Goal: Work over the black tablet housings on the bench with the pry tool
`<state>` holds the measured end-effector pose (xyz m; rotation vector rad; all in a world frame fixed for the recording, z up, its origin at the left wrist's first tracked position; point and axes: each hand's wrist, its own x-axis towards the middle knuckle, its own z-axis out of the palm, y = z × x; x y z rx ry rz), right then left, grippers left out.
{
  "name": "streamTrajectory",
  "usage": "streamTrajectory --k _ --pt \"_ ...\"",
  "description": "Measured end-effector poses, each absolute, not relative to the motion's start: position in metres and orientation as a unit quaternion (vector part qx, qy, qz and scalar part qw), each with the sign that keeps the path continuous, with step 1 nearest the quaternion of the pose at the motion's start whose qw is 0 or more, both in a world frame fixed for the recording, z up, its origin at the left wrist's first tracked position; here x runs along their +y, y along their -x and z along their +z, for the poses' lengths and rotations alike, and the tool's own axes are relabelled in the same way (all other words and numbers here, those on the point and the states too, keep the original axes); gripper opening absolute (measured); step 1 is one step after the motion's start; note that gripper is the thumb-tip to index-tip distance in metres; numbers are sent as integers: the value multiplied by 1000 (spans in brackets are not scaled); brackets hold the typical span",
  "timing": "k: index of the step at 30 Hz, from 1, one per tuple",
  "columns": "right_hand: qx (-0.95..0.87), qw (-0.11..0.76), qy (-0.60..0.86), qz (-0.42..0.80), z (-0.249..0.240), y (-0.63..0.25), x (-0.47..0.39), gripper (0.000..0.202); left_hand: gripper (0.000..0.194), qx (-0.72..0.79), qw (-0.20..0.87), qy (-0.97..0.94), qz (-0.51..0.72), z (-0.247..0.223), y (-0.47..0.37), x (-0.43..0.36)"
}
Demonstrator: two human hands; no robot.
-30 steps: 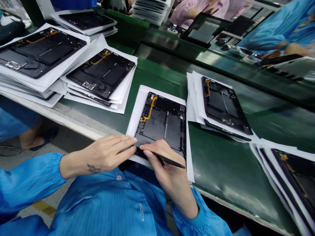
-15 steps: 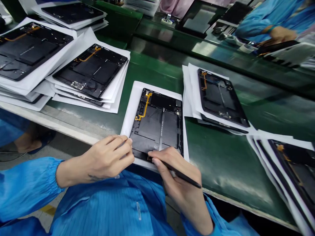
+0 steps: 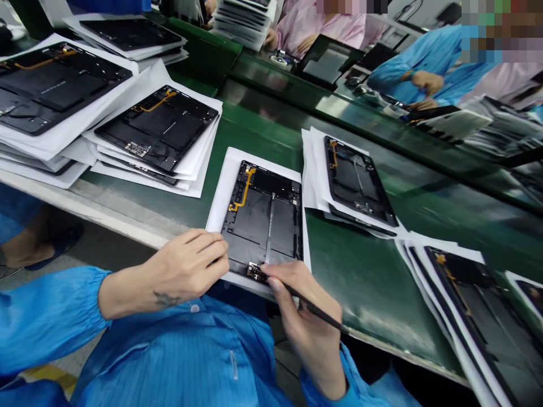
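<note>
The open tablet (image 3: 250, 240) lies on a white sheet (image 3: 218, 195) on the green table (image 3: 343, 277). From its centre, the right hand (image 3: 305, 308) sits at 5 o'clock, thumb and forefinger pinching a slim black tool (image 3: 320, 314) just beside the small circuit board (image 3: 254, 272) at 6 o'clock. The left hand (image 3: 190, 265) is at 8 o'clock, fingers bent and close together by the tablet's edge; whether they grip it, I cannot tell. A tablet stack (image 3: 159, 130) stands at 10 o'clock

Black tool (image 3: 322, 314) in right fingers (image 3: 283, 272)
</note>
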<state>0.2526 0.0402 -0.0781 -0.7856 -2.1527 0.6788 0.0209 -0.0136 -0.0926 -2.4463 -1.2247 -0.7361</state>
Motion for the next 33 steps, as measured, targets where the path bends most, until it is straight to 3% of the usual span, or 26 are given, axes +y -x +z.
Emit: streamTrajectory --k 9,13,15,19,25,28,33 --pt "-926 280 218 125 -85 -255 26 33 24 -420 163 858 -248 -94 -36 -12" --pt "-913 299 226 163 -87 -256 26 34 28 -423 158 858 -246 -95 -35 -17" --pt "-878 348 246 217 -90 -259 27 33 32 -426 105 860 -262 -95 -30 -18" --pt "-799 425 313 286 -96 -262 29 28 43 -499 -125 781 -354 -87 -3 -6" --pt "-795 432 296 307 -96 -261 34 24 62 -594 -423 566 -384 -58 20 35" --pt "-797 439 282 304 -95 -261 34 25 63 -595 -472 547 -353 -54 13 45" --pt "-787 456 280 307 -94 -259 34 23 67 -579 -448 573 -369 -67 7 58"
